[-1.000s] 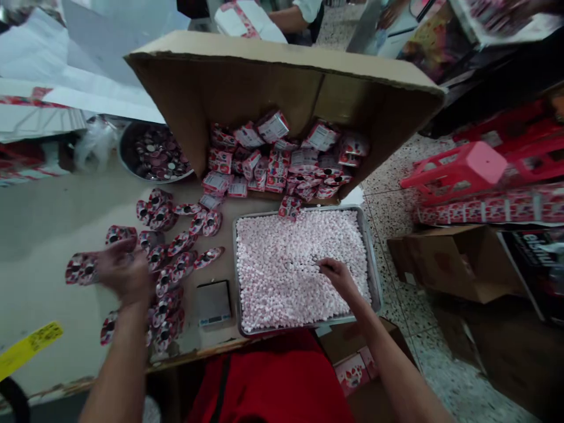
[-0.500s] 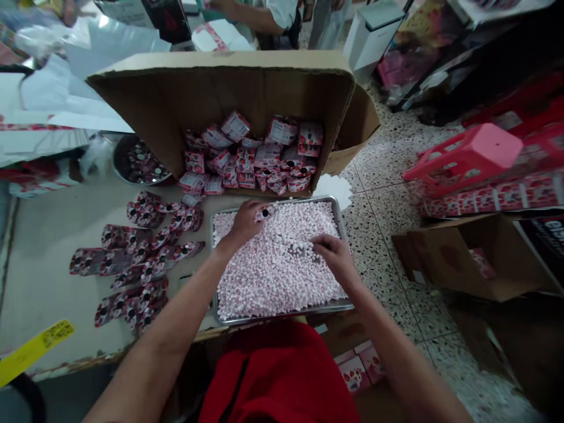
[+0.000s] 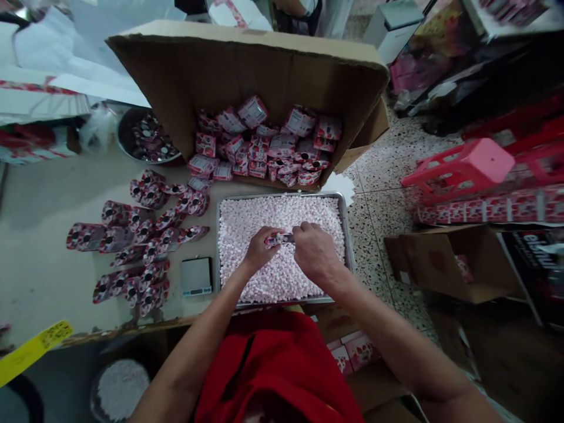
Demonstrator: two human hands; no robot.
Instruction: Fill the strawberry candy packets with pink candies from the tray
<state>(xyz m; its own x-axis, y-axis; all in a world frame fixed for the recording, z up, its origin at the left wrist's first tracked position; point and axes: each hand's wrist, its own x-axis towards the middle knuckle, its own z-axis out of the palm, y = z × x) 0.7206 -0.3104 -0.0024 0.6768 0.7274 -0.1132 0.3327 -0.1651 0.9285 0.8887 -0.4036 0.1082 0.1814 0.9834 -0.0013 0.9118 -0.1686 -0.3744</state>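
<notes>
My left hand [image 3: 259, 251] is closed around a small red-and-pink printed packet [image 3: 273, 239], held over the middle of the tray. In my right hand [image 3: 316, 249] is a small metal scoop [image 3: 288, 238], its end at the packet's opening; fingers hide most of it. Below both hands, white and pale pink pellets [image 3: 247, 214] fill a shallow metal tray [image 3: 349, 247]. Left of the tray stand several similar packets [image 3: 132, 220] with dark round openings on top. A small digital scale [image 3: 196, 275] lies beside the tray's left edge.
Behind the tray, a cardboard box [image 3: 273, 61] on its side holds several packets [image 3: 282, 144]. A metal bowl [image 3: 127, 150] of small shiny pieces sits at its left. A pink stool [image 3: 484, 161] and another carton [image 3: 423, 258] stand at right.
My right hand has lifted the scoop from the pellets and brought it left to the packet. My left hand has come nearer me with the packet. The view has shifted, uncovering the scale.
</notes>
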